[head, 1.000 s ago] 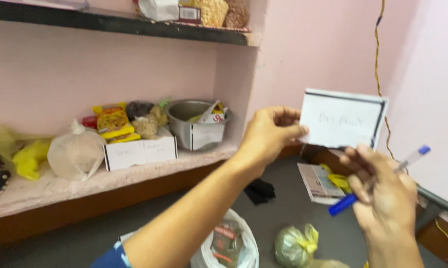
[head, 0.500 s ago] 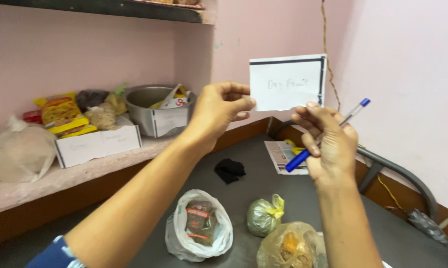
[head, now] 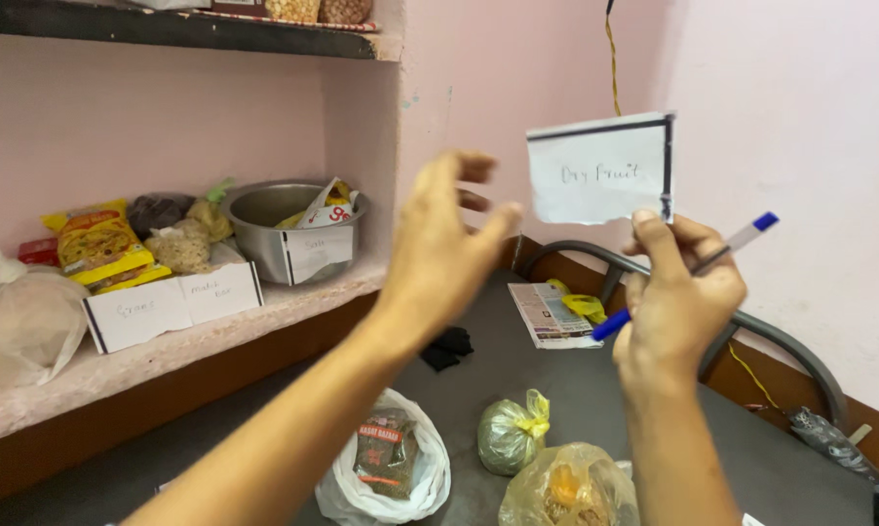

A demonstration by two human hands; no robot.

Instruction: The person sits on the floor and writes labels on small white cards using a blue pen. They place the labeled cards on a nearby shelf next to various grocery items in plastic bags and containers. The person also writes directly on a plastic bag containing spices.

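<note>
- Right hand: raised, thumb and fingers pinching the lower right corner of a white paper card with a dark border and handwriting; the card stands upright directly above the grip.
- Blue-and-white pen: clamped in the same hand, slanting through the curled fingers, blue cap up to the right, blue end down to the left.
- Left hand: fingers spread and blurred, holding nothing, just left of the card and apart from it.
- Below the grip, on the dark table: green knotted bag, yellowish bag, white bag with a packet.
- Beyond the grip: folded newspaper.
- Far left: ledge bearing a steel pot and white labelled box.
</note>
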